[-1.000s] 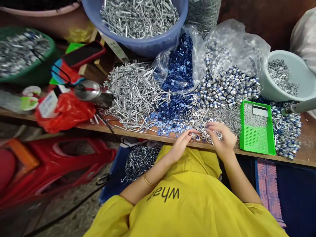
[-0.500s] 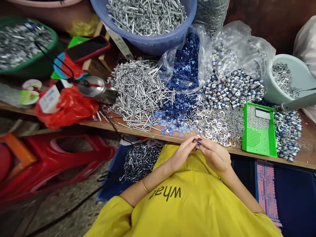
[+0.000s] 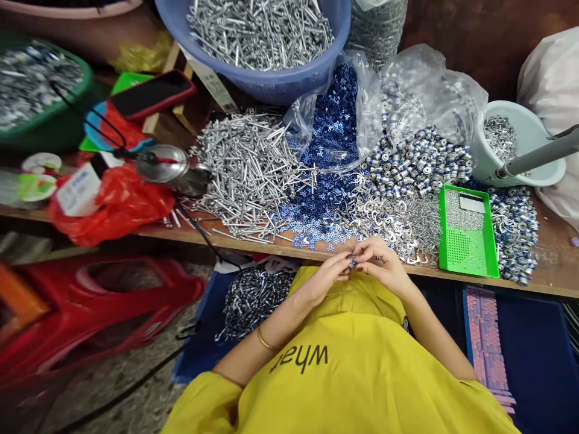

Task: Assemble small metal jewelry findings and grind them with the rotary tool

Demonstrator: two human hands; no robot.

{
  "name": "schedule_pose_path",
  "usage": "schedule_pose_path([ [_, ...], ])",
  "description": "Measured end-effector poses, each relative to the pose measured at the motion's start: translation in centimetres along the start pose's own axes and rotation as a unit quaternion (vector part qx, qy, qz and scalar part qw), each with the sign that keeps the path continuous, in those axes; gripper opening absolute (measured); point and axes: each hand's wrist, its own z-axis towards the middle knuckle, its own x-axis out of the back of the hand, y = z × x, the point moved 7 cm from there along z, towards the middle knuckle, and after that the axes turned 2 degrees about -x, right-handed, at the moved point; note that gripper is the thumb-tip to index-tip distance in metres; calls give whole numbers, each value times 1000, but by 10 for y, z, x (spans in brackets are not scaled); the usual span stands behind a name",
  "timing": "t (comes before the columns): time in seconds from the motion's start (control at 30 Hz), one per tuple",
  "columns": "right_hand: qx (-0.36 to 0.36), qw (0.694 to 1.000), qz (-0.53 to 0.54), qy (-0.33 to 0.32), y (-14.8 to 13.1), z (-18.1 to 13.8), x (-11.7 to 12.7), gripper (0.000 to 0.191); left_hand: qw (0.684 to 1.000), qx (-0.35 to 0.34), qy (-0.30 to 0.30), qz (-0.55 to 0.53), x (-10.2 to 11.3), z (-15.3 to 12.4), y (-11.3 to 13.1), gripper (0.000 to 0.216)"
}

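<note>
At the bench's front edge, my left hand (image 3: 331, 275) pinches a small blue-and-silver metal part (image 3: 353, 264) between thumb and fingertips. My right hand (image 3: 383, 265) meets it from the other side, its fingers closed at the same part. A tiny blue piece shows by the right hand's fingers; whether it is held there I cannot tell. Just beyond my hands lie blue three-armed pieces (image 3: 312, 232) and silver curved clips (image 3: 384, 220). Behind those are blue-banded metal cylinders (image 3: 418, 160) spilling from a clear bag, and to the left a heap of silver eye-ended pins (image 3: 248, 172).
A green tray (image 3: 493, 256) of tiny metal bits sits at right, near a pale bucket (image 3: 549, 172) and a grey metal arm (image 3: 534, 157). A blue basin (image 3: 271, 84) of pins stands behind. Left are a metal pot (image 3: 163, 161), a phone (image 3: 158, 93) and a red stool (image 3: 104, 313).
My hands have come slightly nearer my body. The right hand's fingers have shifted and spread a little around the small part. The whole view has moved slightly.
</note>
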Motion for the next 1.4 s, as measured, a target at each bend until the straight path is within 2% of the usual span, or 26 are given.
schedule_pose_path([
  [0.1, 10, 993, -113, 12, 7, 1, 29, 15, 998, -55, -20, -10, -3, 2, 20, 33],
  [0.17, 15, 963, -267, 39, 18, 4, 45, 17, 992, -125, 14, 30, 2, 4, 39, 34],
  [0.27, 24, 898, -439, 16, 41, 11, 47, 17, 973, -187, 48, 129, 6, 10, 55, 33],
  [0.33, 38, 882, -469, 13, 51, 16, 42, 18, 958, -205, 48, 195, 4, 15, 57, 36],
  [0.43, 56, 896, -435, 69, 50, 21, 46, 18, 944, -221, 64, 238, 1, 20, 55, 40],
  [0.57, 54, 930, -311, 188, 34, 21, 71, 15, 970, -185, 72, 142, -3, 25, 45, 43],
  [0.67, 27, 957, -166, 234, 16, 14, 83, 11, 984, -143, 28, 102, -14, 22, 42, 41],
  [0.77, 23, 985, -18, 172, -14, 9, 69, 13, 990, -96, -65, 81, -32, 12, 43, 44],
  [0.9, 90, 993, 37, 71, -60, 5, 40, 12, 984, -34, -173, 23, -53, -5, 42, 48],
  [1.03, 99, 990, 99, 35, -65, 4, 25, 11, 969, 20, -247, -5, -64, -17, 33, 50],
  [1.17, 84, 986, 129, 57, -53, -3, 17, 14, 961, 33, -267, -59, -58, -21, 22, 48],
  [1.3, 53, 987, 129, 75, -44, -7, 9, 13, 968, 14, -244, -61, -47, -20, 16, 43],
  [1.4, 51, 995, 85, 29, -45, 1, 4, 12, 970, 8, -236, -62, -39, -20, 17, 38],
])
